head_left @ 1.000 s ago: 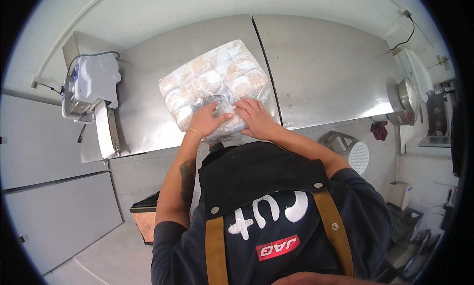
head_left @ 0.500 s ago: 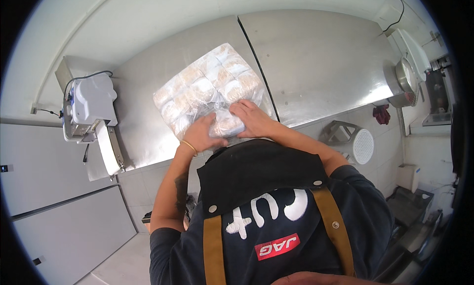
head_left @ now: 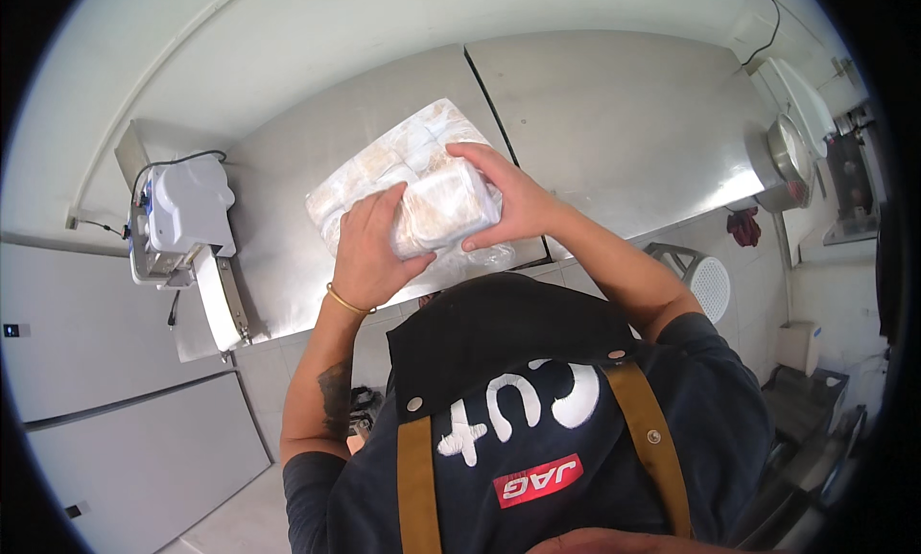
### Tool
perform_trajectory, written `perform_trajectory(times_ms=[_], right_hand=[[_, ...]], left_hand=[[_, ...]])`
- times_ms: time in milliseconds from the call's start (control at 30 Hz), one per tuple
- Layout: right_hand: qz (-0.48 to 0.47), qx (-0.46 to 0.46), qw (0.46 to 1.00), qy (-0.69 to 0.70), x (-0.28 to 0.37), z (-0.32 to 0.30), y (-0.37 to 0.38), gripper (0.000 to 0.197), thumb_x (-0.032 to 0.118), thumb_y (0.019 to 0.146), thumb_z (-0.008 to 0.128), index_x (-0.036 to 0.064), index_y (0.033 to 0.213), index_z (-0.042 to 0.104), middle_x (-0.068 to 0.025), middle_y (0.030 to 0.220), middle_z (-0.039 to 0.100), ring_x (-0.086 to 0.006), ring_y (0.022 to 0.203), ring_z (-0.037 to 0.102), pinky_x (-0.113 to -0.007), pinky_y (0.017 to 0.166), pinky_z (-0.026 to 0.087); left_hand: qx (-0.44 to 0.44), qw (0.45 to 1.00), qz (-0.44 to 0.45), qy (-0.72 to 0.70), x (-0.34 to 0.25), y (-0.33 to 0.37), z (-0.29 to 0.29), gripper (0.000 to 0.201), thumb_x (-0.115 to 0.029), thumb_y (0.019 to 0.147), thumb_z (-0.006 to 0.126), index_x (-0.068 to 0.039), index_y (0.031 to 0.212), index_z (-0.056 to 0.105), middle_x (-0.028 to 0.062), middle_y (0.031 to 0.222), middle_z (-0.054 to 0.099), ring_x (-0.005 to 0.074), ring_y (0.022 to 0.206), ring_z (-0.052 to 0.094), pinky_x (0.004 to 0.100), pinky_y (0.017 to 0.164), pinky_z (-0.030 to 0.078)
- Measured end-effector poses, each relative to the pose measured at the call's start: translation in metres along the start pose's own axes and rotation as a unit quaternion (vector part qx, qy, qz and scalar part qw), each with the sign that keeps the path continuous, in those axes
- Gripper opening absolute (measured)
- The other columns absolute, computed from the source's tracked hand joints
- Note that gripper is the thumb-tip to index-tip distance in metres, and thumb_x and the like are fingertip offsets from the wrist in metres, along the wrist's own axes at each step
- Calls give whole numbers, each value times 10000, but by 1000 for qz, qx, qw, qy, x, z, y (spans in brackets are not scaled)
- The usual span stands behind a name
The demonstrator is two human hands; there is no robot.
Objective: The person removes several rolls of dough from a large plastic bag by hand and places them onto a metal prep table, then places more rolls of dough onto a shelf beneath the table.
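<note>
A plastic-wrapped bundle of several white and tan blocks [head_left: 374, 161] rests on the steel table [head_left: 624, 122]; what is inside the blocks cannot be made out. At its near end, a raised, rounded part of the wrapped bundle [head_left: 446, 204] sits between my hands. My left hand [head_left: 369, 247] grips its left side, thumb at the near edge and fingers over the top. My right hand [head_left: 518, 204] clasps the right side, with the thumb low and the fingers across the upper edge. Loose clear film hangs below, near the table's front edge.
On the left stands a white and grey slicer-like machine [head_left: 187, 218] with a cable. A metal bowl [head_left: 789, 146] is at the far right. A dark red cloth [head_left: 743, 226] hangs off the front edge, above a grey and white stool [head_left: 708, 287]. A seam splits the tabletop.
Both hands have spread apart and moved up around the bundle's near end. That part now stands raised and tightly wrapped between them, where loose film lay before.
</note>
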State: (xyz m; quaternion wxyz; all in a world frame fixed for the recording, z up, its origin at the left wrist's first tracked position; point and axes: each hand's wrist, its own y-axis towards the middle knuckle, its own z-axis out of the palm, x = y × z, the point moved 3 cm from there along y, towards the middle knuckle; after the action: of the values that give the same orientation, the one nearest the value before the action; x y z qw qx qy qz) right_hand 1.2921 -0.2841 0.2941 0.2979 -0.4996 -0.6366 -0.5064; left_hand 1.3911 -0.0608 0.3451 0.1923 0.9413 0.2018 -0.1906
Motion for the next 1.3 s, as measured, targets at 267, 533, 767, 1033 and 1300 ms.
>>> perform_trajectory(times_ms=[267,533,767,1033,1300], right_hand=[[63,-32,973,219,-6,9,-31,1014,272,701,949,33,1543,438,-106,1416,541,-229,1336,511,-376,1144,389],[162,-88,932,311,-20,18,-86,917,234,761,886,18,1534,443,-88,1329,599,-194,1240,577,-356,1087,436],[180,-106,919,335,-28,14,-112,874,200,789,862,13,1532,441,-85,1328,608,-183,1238,579,-350,1082,444],[295,-160,897,286,-29,-4,-121,709,228,882,784,37,1499,492,-81,1298,620,-166,1169,612,-324,952,525],[277,-223,867,350,-40,-47,-153,680,253,907,759,51,1494,483,-104,1283,627,-218,1123,654,-393,741,614]], left_hand=[[82,980,-99,-153,-9,-9,31,931,-232,625,947,47,1404,519,245,1288,622,408,1223,598,446,1073,469],[150,951,-107,-247,-17,-13,67,864,-221,640,943,44,1375,573,234,1226,697,362,1152,690,402,1009,527],[197,936,-116,-268,-28,-12,84,848,-222,657,932,55,1373,574,231,1244,705,330,1163,696,384,1020,523],[294,899,-148,-289,-16,15,121,867,-385,751,901,65,1409,562,207,1244,702,273,1146,683,370,1019,514],[290,818,-136,-479,-27,53,144,641,-360,971,715,14,1465,551,155,1328,667,205,1186,635,342,1028,491]])
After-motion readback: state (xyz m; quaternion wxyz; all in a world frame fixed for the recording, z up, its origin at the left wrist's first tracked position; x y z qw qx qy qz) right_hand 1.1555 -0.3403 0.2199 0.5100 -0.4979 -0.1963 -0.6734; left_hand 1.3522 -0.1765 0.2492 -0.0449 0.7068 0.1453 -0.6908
